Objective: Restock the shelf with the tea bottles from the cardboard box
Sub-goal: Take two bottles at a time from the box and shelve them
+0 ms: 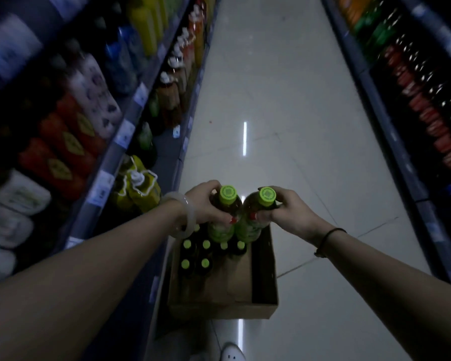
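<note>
An open cardboard box [264,282] stands on the aisle floor beside the left shelf [115,149]. Several tea bottles with green caps [206,244] stand in its far left part. My left hand [206,204] grips the neck of one tea bottle [220,227] with a green cap and green label. My right hand [284,209] grips the neck of a second tea bottle [250,227]. Both bottles are held upright, side by side and touching, just above the far end of the box.
The left shelf holds rows of drink bottles, with yellow-green packs [138,188] on its low tier near the box. A second shelf of bottles [427,113] lines the right side. Shiny floor [271,100] runs between them. A white shoe [232,353] shows below the box.
</note>
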### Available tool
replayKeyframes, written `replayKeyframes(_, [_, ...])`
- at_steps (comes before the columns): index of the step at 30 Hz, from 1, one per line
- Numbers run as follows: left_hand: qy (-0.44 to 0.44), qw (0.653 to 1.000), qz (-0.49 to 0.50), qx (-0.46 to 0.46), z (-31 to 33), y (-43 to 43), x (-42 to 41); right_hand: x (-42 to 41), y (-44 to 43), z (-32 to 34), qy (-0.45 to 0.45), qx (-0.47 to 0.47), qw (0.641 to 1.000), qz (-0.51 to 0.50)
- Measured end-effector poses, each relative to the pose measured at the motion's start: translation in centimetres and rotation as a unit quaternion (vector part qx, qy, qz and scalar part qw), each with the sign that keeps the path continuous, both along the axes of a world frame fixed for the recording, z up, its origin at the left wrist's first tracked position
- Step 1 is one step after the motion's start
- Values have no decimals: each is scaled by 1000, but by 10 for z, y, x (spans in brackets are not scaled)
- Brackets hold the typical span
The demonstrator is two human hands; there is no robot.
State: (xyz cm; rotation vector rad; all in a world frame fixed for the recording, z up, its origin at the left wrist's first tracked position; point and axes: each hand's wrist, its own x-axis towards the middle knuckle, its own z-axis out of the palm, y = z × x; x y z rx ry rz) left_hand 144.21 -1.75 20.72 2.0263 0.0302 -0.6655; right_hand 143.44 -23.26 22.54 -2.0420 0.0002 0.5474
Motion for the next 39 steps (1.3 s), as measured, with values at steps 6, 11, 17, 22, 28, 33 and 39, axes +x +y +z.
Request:
replayKeyframes(6, [-55, 996, 53, -44, 167, 20, 21, 34, 20, 162, -54, -2, 998, 24])
replayKeyframes(11, [-102, 990, 73, -63, 300, 39, 31, 50, 40, 283, -125, 6, 992, 28])
replayKeyframes(17, [-177, 975, 115, -72, 421, 57, 18, 49, 63, 398, -179, 56, 980, 59])
replayKeyframes(22, [-208, 965, 145, -63, 492, 71, -6, 46, 76, 468, -202, 76, 970, 112])
replayKeyframes(28, [-266, 941, 206, -18, 552, 87, -32, 44, 97, 531, -241, 90, 945, 203])
replayKeyframes(33, [-280, 916, 287, -4, 591, 100, -68, 41, 122, 575, -280, 83, 914, 281])
replayKeyframes(39, [-313, 866, 390, 17, 626, 119, -119, 23, 164, 615, -290, 144, 868, 376])
